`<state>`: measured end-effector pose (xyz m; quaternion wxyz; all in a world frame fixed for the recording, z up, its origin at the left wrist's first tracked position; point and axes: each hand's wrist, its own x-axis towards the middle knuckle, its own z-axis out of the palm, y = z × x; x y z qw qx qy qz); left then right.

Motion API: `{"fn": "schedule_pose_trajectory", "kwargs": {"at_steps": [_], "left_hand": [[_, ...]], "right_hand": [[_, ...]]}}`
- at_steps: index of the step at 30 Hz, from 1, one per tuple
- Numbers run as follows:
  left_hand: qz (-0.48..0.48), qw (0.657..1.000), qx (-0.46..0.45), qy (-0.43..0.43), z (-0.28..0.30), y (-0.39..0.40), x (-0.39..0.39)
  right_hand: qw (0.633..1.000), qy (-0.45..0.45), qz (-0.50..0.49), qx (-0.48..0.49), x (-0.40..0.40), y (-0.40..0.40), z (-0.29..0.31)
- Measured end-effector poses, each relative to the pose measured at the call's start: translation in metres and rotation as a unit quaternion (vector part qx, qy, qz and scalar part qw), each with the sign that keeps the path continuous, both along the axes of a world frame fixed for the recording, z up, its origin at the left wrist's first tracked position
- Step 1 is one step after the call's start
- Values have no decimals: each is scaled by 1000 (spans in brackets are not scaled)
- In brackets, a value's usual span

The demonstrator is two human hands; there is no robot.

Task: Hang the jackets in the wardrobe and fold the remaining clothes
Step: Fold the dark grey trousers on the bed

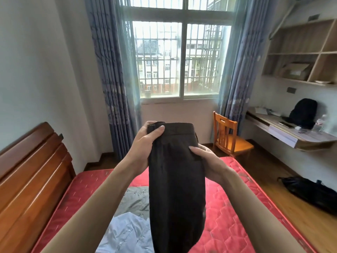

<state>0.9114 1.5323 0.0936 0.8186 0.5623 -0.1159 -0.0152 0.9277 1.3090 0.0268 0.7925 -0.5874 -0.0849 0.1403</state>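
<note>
Here, dark brown trousers (175, 179) — doubled lengthwise, waistband up, hanging limp

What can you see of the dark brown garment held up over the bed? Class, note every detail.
The dark brown woven garment looks like trousers, with a stitched waistband on top. It is doubled lengthwise into a narrow hanging column above the red quilted mattress; its lower end leaves the picture. The left hand has its grip on the upper left waistband corner, thumb across the front. The right hand grips the right edge lower down. Nothing else visibly touches it.
</note>
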Motion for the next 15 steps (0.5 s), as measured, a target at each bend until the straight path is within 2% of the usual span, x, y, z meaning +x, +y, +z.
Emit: {"fn": "schedule_pose_trajectory", "kwargs": {"at_steps": [3, 6, 10, 15], "left_hand": [[-9, 998, 65, -12, -7, 3, 12], [-10, 978, 199, -56, -16, 4, 26], [-8, 935, 324, -146, -21, -1, 51], [37, 891, 408, -195, -27, -29, 104]], "right_hand": [[995, -13, -98, 6, 12, -7, 3], [984, -55, -164, -50, 23, -14, 7], [968, -117, -195, -108, 39, -35, 5], [915, -260, -162, -262, 84, -74, 16]]}}
